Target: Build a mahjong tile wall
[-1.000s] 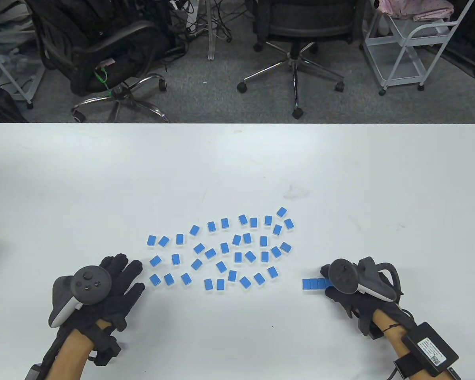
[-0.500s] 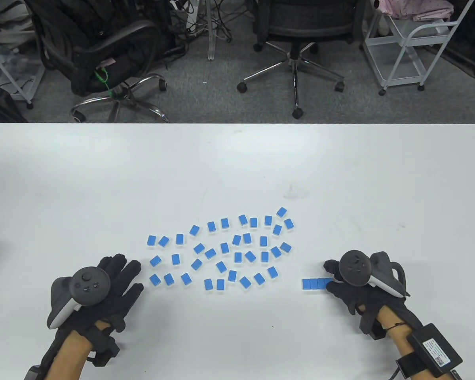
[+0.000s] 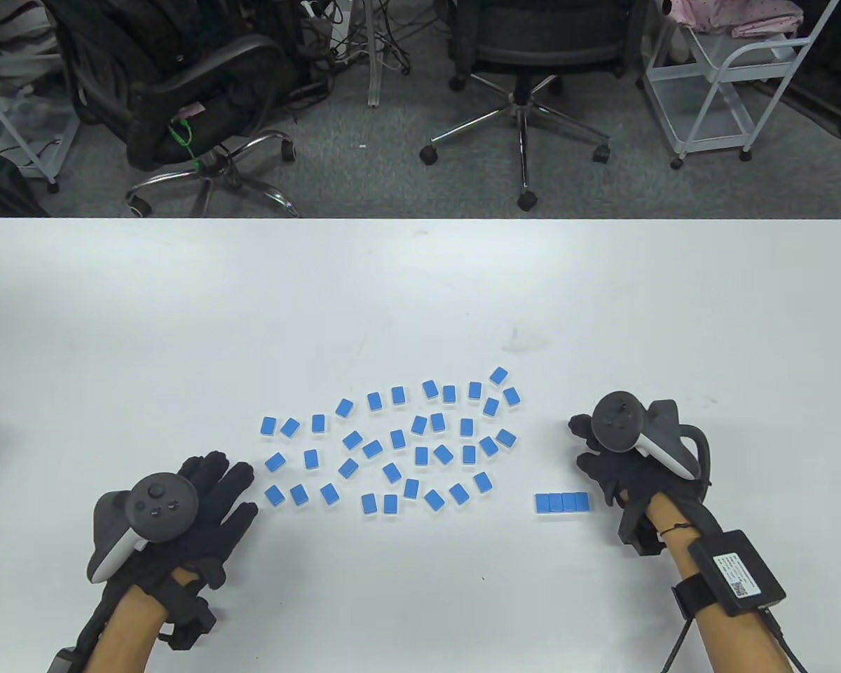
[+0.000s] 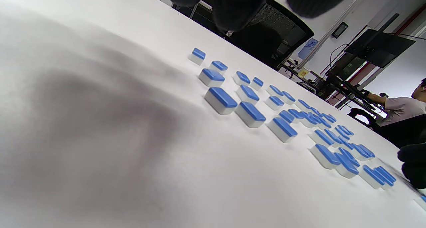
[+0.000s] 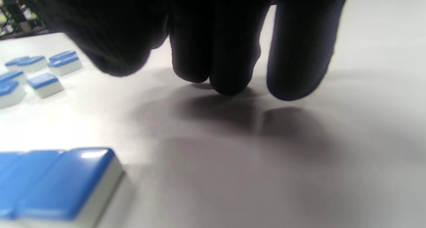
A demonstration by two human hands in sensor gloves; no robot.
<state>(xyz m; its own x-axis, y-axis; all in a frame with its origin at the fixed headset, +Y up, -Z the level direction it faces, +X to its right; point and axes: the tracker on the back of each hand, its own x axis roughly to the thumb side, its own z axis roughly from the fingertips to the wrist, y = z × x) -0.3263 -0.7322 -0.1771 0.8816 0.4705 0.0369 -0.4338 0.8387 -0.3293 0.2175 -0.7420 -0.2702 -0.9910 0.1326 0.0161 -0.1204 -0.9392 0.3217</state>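
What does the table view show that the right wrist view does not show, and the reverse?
Only the table view: the left hand, all four tiles of the row, the chairs. Only the right wrist view: the right hand's fingers from below, holding nothing, over the table. Both: the row's end and loose tiles.

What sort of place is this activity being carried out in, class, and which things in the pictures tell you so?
Most likely an office or lab workspace. Beyond the white table stand wheeled office chairs on grey carpet, with loose cables on the floor and a white trolley. The left wrist view shows a monitor too.
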